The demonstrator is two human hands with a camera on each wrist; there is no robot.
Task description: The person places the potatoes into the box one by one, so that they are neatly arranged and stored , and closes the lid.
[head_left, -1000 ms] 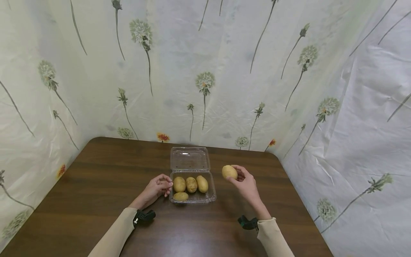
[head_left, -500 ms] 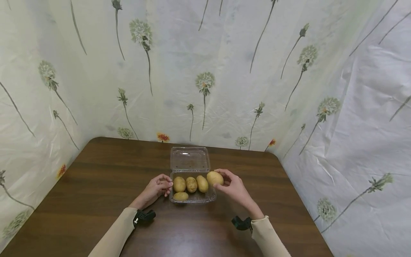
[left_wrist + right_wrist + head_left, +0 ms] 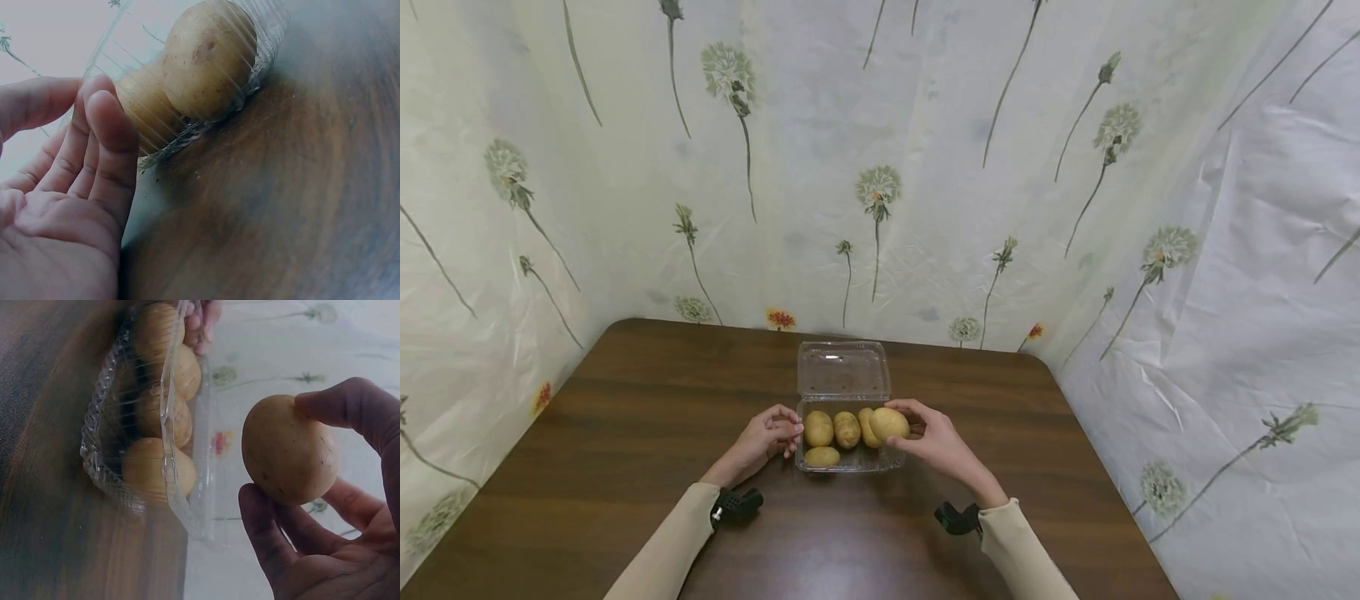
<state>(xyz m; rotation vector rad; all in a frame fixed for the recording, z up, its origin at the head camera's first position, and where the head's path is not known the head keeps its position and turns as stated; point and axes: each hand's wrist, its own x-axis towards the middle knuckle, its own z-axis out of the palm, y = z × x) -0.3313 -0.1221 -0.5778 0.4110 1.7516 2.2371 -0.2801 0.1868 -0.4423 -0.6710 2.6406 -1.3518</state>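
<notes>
My right hand (image 3: pixel 942 442) holds a potato (image 3: pixel 890 424) between thumb and fingers, above the right part of a clear plastic clamshell container (image 3: pixel 842 467). The right wrist view shows this held potato (image 3: pixel 290 450) raised off the container, with the thumb on one side and fingers on the other. Several potatoes lie inside: three in a row, among them the middle potato (image 3: pixel 847 430), and one potato (image 3: pixel 822 457) at the front left. My left hand (image 3: pixel 767 437) pinches the container's left rim between thumb and fingertips. The held potato partly hides the rightmost one in the row.
The clear lid (image 3: pixel 842 371) stands folded back behind the container. All of this rests on a dark brown wooden table (image 3: pixel 685 400). A flower-printed sheet (image 3: pixel 925 208) hangs behind the table and along its sides.
My right hand has carried its potato leftward, from beside the container to over its right part. The left hand stays at the left rim.
</notes>
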